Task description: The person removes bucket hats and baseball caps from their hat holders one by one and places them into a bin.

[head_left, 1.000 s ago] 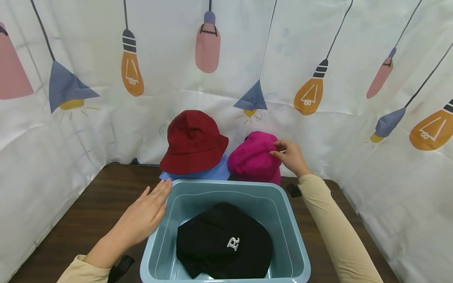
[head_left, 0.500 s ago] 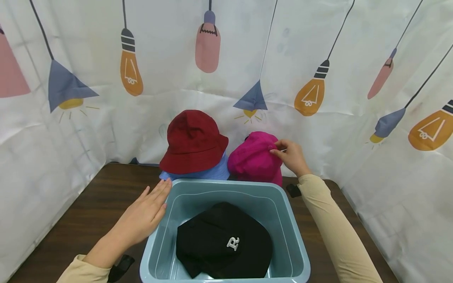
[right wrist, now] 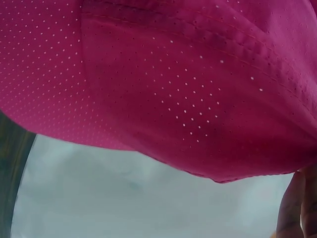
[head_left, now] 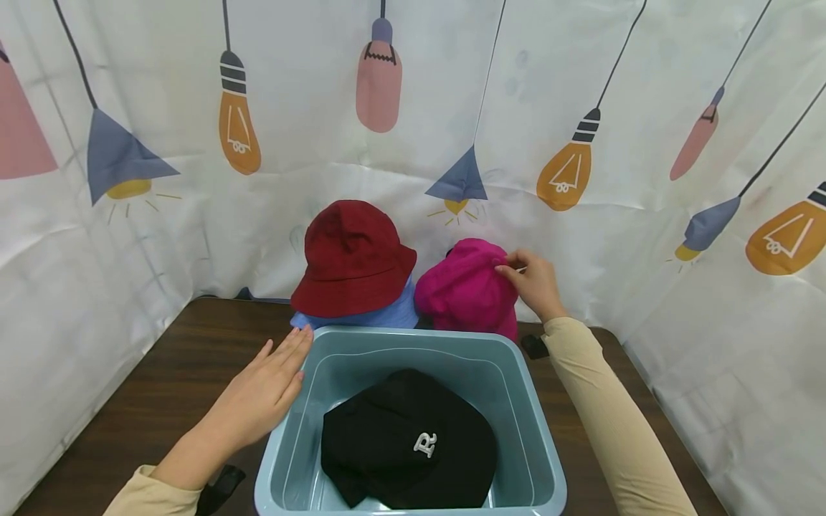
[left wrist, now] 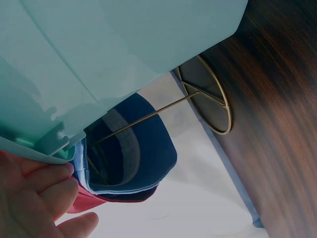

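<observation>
R hand [head_left: 534,287] up behind the bin [head_left: 361,365], at its far R corner, and it's got the pink cap [head_left: 464,287]: thumb + fingertips pinching the cap's R edge, near the top. Cap sits just beyond the bin's far rim, toward the R end, lower edge partly hidden by that rim; can't tell what's under it. R wrist cam is nearly all pink fabric, rows of tiny holes, stitched seam, fingers at the cap's edge btm R.

L hand [head_left: 261,390] over at the bin's L side: fingers straight, close together, laid against the rim near the far L corner, no grasp there.

Inside the bin, a black cap [head_left: 400,444] w/ a white letter R [head_left: 426,444] on it, filling much of the floor. Behind the bin, L of the pink cap, red bucket hat [head_left: 351,265] stacked on a lt blue hat [head_left: 387,313]. L wrist cam gives us a thin gold wire stand [left wrist: 226,105] past the bin, rod running up into the blue hat, round base on the tabletop.

Dk brown wood table [head_left: 174,380] under the bin, white backdrop [head_left: 290,107] w/ printed bulbs + lamps beyond it. Beige sleeves [head_left: 613,408] both sides of the bin.
</observation>
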A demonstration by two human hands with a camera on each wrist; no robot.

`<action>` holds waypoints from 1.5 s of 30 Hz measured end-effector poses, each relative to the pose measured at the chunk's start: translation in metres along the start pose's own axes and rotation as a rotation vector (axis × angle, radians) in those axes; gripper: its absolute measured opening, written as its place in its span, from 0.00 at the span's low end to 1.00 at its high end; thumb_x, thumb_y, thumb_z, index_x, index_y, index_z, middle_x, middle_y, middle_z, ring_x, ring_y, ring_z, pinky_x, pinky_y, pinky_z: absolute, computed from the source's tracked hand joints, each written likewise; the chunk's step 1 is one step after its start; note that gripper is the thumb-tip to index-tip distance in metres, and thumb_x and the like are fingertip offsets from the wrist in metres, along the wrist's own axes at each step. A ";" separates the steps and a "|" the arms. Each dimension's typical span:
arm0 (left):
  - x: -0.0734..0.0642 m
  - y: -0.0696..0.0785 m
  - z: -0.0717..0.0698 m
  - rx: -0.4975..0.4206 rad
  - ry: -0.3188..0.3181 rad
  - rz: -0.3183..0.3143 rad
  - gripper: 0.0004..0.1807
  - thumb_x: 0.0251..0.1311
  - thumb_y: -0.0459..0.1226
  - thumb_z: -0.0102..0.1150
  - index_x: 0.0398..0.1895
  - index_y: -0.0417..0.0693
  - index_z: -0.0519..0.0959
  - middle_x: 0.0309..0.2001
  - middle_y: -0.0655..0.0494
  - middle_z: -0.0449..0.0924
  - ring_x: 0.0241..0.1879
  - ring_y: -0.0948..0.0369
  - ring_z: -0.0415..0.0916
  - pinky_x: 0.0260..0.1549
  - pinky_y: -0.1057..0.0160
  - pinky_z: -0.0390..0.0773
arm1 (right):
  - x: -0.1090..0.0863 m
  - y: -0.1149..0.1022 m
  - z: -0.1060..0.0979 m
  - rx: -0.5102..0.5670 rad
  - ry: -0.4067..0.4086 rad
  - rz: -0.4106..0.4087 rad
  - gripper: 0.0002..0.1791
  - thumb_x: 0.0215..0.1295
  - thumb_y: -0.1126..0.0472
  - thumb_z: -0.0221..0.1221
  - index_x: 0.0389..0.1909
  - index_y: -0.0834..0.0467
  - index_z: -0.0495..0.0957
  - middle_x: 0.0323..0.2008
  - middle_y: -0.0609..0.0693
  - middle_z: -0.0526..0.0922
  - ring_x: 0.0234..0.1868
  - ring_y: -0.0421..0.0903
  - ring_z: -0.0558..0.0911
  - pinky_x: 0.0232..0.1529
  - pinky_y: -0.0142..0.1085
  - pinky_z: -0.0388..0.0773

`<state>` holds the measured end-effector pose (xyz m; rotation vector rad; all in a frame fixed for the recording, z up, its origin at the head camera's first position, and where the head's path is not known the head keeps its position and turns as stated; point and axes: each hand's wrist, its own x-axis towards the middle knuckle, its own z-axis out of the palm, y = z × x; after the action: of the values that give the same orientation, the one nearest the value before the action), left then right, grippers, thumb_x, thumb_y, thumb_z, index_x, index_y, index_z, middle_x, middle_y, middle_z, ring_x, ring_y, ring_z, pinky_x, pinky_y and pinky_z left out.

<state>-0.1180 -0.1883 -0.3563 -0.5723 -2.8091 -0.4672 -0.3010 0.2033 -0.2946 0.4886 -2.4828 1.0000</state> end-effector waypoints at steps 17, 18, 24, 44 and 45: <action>-0.001 0.001 0.000 -0.005 0.000 -0.004 0.31 0.65 0.40 0.49 0.69 0.34 0.59 0.69 0.41 0.57 0.69 0.44 0.53 0.62 0.39 0.55 | 0.010 -0.010 -0.006 0.025 0.135 -0.004 0.08 0.59 0.64 0.64 0.34 0.67 0.80 0.33 0.61 0.83 0.38 0.53 0.80 0.38 0.42 0.77; -0.001 0.001 0.000 -0.008 -0.001 -0.005 0.31 0.65 0.39 0.49 0.69 0.34 0.59 0.69 0.41 0.57 0.69 0.44 0.52 0.62 0.39 0.55 | 0.010 -0.010 -0.007 0.024 0.147 0.000 0.08 0.59 0.64 0.64 0.33 0.66 0.80 0.32 0.60 0.82 0.37 0.53 0.80 0.37 0.41 0.77; -0.001 0.001 -0.001 -0.002 0.001 0.000 0.31 0.65 0.39 0.49 0.69 0.34 0.59 0.69 0.41 0.57 0.69 0.45 0.53 0.61 0.39 0.55 | 0.012 -0.010 -0.012 0.010 0.179 0.009 0.08 0.58 0.64 0.65 0.33 0.66 0.80 0.32 0.60 0.83 0.36 0.52 0.81 0.31 0.26 0.73; 0.001 -0.001 0.002 -0.005 -0.005 0.007 0.31 0.66 0.40 0.49 0.69 0.34 0.59 0.70 0.41 0.56 0.69 0.45 0.52 0.62 0.39 0.55 | 0.009 0.006 -0.009 0.165 -0.038 0.111 0.13 0.71 0.58 0.51 0.45 0.66 0.68 0.33 0.56 0.72 0.34 0.47 0.69 0.32 0.31 0.68; 0.000 -0.001 0.002 -0.007 -0.006 0.008 0.31 0.66 0.40 0.49 0.69 0.35 0.58 0.70 0.41 0.56 0.69 0.45 0.52 0.62 0.39 0.54 | 0.009 0.006 -0.006 0.180 -0.055 0.115 0.13 0.70 0.58 0.52 0.46 0.65 0.68 0.33 0.56 0.72 0.34 0.47 0.70 0.32 0.31 0.68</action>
<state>-0.1192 -0.1886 -0.3583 -0.5868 -2.8107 -0.4749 -0.3099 0.2103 -0.2892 0.4379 -2.5052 1.2800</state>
